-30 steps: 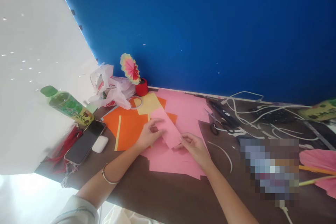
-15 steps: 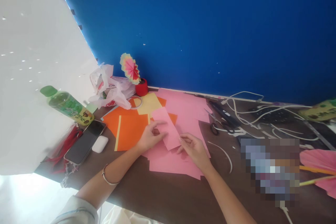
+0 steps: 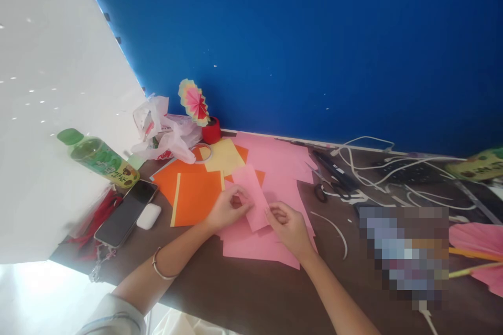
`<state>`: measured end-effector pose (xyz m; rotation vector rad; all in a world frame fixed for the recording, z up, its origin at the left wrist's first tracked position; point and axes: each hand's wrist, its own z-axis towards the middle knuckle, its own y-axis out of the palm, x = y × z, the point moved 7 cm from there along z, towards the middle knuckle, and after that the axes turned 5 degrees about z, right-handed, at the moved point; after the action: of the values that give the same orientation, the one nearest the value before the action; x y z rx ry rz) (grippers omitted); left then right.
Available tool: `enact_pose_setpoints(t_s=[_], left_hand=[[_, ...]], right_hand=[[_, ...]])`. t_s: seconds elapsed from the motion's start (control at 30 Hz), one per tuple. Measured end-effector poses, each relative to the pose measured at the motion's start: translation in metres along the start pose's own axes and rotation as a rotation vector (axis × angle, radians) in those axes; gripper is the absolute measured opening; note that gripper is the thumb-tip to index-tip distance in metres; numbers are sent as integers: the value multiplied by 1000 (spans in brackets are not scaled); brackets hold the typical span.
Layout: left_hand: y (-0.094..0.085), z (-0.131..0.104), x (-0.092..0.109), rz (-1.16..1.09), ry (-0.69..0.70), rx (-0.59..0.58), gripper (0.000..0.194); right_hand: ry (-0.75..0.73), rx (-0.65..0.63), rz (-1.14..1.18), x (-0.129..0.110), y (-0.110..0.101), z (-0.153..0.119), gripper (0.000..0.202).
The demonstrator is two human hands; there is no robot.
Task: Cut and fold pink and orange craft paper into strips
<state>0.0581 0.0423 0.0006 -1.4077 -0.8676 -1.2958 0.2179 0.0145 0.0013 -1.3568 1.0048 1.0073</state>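
A folded strip of pink paper (image 3: 256, 204) is held between my two hands, tilted above a pile of pink sheets (image 3: 271, 159). My left hand (image 3: 231, 207) pinches its left edge between thumb and fingers. On the opposite edge, my right hand (image 3: 288, 225) grips near the lower corner with thumb and curled fingers. Just left of the strip lie orange sheets (image 3: 198, 199) with yellow edging, and a pale yellow sheet (image 3: 223, 155) rests behind them.
Left: green-capped bottle (image 3: 104, 159), phone (image 3: 126, 214), white earphone case (image 3: 149, 216). Behind: plastic bag (image 3: 173, 136), paper fan flower (image 3: 194, 102), red tape roll (image 3: 212, 131). Right: scissors (image 3: 320, 192), white cables (image 3: 353, 165), pink paper fan (image 3: 479, 256). A blue partition (image 3: 294, 52) borders the desk.
The pink strip has shifted slightly toward me and right. My left fingers have closed from a spread pose onto its left edge; my right hand has moved down a little, still gripping.
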Motion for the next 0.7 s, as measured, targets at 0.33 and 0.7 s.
enact_pose_setpoints(t_s=[0.33, 0.7], left_hand=[[-4, -1, 3, 78, 14, 26, 24], [5, -4, 3, -10, 72, -72, 42]], right_hand=[[20, -31, 70, -2, 3, -1, 29], [173, -48, 263, 3, 6, -1, 36]])
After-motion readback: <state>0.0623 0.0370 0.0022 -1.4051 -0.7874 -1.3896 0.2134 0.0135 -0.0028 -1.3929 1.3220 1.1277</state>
